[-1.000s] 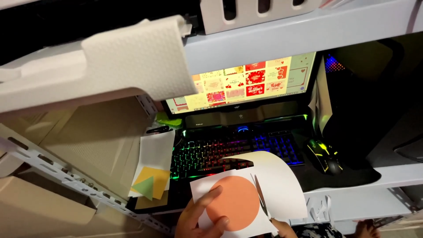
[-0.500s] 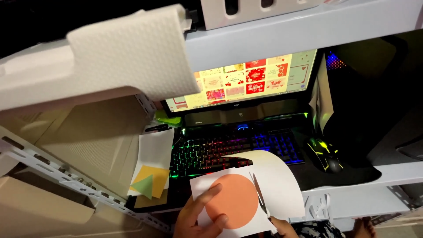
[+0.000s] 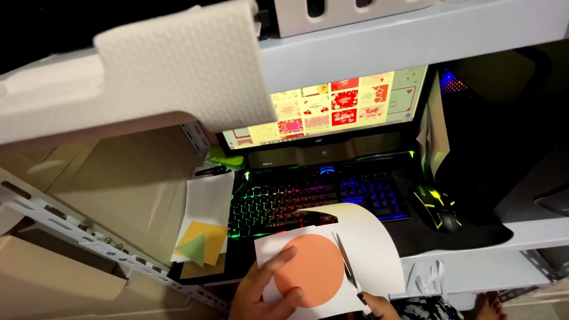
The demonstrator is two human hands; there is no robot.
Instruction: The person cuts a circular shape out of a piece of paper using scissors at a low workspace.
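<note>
Left hand (image 3: 261,290) pinching a white sheet with an orange circle (image 3: 309,271) low in front of the keyboard (image 3: 308,198), fingers spread over the orange, thumb underneath; right hand (image 3: 379,305) barely in view at the bottom edge, closed on scissors (image 3: 349,274) whose blades sit in the paper just right of the circle; cut white flap curling away over the lit keys; yellow and green paper scraps (image 3: 201,244) lying off to the left; glowing mouse (image 3: 438,207) well to the right.
</note>
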